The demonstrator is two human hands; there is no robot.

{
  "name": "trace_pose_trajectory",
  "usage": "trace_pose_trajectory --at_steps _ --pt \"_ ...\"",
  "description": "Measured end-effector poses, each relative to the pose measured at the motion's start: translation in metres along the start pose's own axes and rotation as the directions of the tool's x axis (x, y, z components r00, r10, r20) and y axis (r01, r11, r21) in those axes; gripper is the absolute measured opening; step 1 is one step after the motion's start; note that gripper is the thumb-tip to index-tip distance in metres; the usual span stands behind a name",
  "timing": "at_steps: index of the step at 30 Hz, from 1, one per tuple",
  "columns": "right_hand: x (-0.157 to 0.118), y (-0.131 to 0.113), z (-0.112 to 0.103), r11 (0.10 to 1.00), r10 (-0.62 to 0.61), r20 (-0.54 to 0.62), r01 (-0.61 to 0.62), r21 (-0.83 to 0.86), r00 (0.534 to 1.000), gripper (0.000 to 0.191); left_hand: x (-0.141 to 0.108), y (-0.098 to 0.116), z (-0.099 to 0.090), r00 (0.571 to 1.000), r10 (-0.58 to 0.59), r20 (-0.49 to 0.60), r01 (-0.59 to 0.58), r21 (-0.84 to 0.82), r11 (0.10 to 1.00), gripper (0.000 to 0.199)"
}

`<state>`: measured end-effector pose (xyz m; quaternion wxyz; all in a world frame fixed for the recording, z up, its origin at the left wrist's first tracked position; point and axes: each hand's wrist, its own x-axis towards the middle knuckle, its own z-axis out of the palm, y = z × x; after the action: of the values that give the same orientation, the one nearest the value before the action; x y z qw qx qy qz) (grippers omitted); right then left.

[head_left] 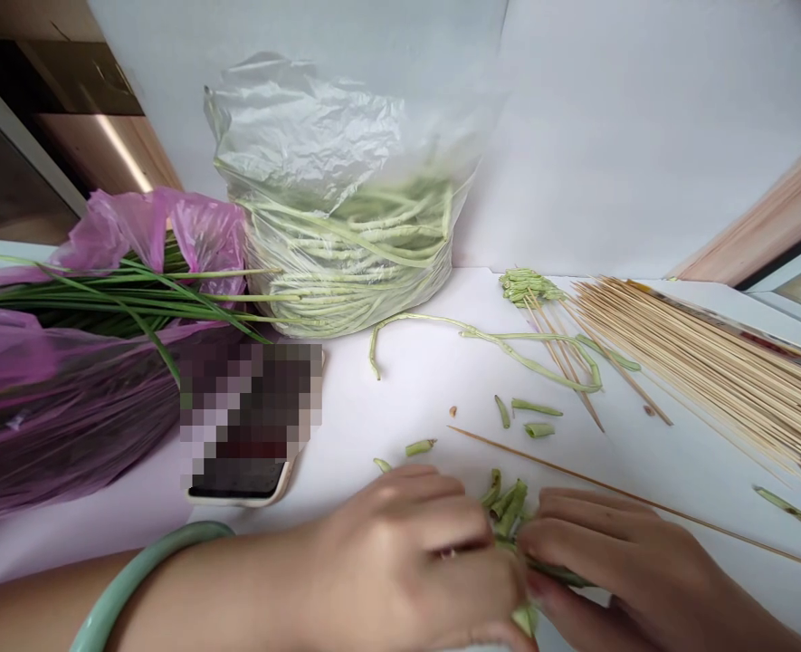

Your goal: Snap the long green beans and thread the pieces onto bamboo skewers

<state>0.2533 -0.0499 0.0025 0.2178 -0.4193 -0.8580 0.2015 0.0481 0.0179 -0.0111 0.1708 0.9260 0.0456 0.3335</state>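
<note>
At the front of the table my left hand (433, 548) is closed, its fingertips meeting on green long bean at the gap between my hands. My right hand (617, 557) curls in from the other side, a stretch of bean under its fingers. Much of what they hold is hidden by the fingers. Short cut bean pieces (509, 505) show in a small heap between and just beyond the hands. A single bamboo skewer (576, 475) lies slantwise beyond my right hand. Several loose bean pieces (539, 430) are scattered farther back.
A clear plastic bag of long beans (373, 240) stands against the white back wall. Left are a purple bag (121, 380) of green stalks and a blurred-out phone (254, 453). A long bean (433, 319), skewered beans (529, 285) and a skewer bundle (712, 362) lie right.
</note>
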Motion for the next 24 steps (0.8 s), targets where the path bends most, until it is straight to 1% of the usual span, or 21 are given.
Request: trace_pose_trajectory --at_steps 2,4,5,7,9,11,13,15,17,20,22,24 --pt "0.000 0.002 0.003 0.990 -0.020 0.006 0.020 -0.136 1.000 0.016 -0.001 0.000 -0.002 0.994 -0.103 -0.027 0.103 -0.010 0.995 0.044" --pt "-0.001 0.006 0.006 0.978 -0.034 0.010 0.036 -0.204 0.999 0.015 -0.003 -0.001 -0.001 0.980 -0.200 -0.001 0.200 -0.035 0.979 0.042" --pt "-0.001 0.008 0.007 0.971 -0.039 0.007 0.040 -0.238 0.999 0.016 -0.005 -0.001 0.000 0.970 -0.241 0.021 0.241 -0.049 0.969 0.038" --pt "-0.001 0.009 0.007 0.948 -0.072 -0.041 0.056 -0.313 0.997 0.020 -0.006 -0.002 0.002 0.952 -0.295 0.075 0.301 -0.083 0.950 0.026" --pt "0.000 0.010 0.005 0.929 -0.096 -0.088 0.058 -0.366 0.991 0.023 -0.006 -0.002 0.002 0.937 -0.318 0.146 0.335 -0.115 0.935 0.025" --pt "0.000 0.008 0.003 0.916 -0.109 -0.115 0.055 -0.398 0.987 0.025 -0.004 -0.003 0.002 0.922 -0.311 0.232 0.344 -0.116 0.932 0.028" --pt "0.000 0.006 0.003 0.904 -0.120 -0.147 0.047 -0.426 0.982 0.029 -0.003 -0.003 0.002 0.913 -0.291 0.287 0.329 -0.092 0.940 0.026" --pt "0.001 0.003 0.006 0.892 -0.143 -0.196 0.041 -0.451 0.970 0.030 -0.003 -0.004 0.003 0.921 -0.278 0.274 0.308 -0.074 0.948 0.026" --pt "0.003 -0.001 0.009 0.879 -0.179 -0.215 0.058 -0.473 0.960 0.027 -0.006 -0.004 0.006 0.935 -0.274 0.227 0.298 -0.080 0.951 0.029" --pt "0.004 -0.003 0.012 0.849 -0.261 -0.175 0.140 -0.509 0.949 0.029 -0.010 -0.002 0.010 0.947 -0.253 0.197 0.276 -0.096 0.956 0.033" --pt "0.002 -0.003 0.010 0.837 -0.303 -0.154 0.185 -0.516 0.940 0.033 -0.011 -0.002 0.011 0.944 -0.262 0.200 0.280 -0.063 0.958 0.028" --pt "-0.001 -0.001 0.009 0.836 -0.301 -0.158 0.180 -0.518 0.941 0.033 -0.010 -0.001 0.011 0.930 -0.314 0.190 0.317 0.018 0.948 0.020"
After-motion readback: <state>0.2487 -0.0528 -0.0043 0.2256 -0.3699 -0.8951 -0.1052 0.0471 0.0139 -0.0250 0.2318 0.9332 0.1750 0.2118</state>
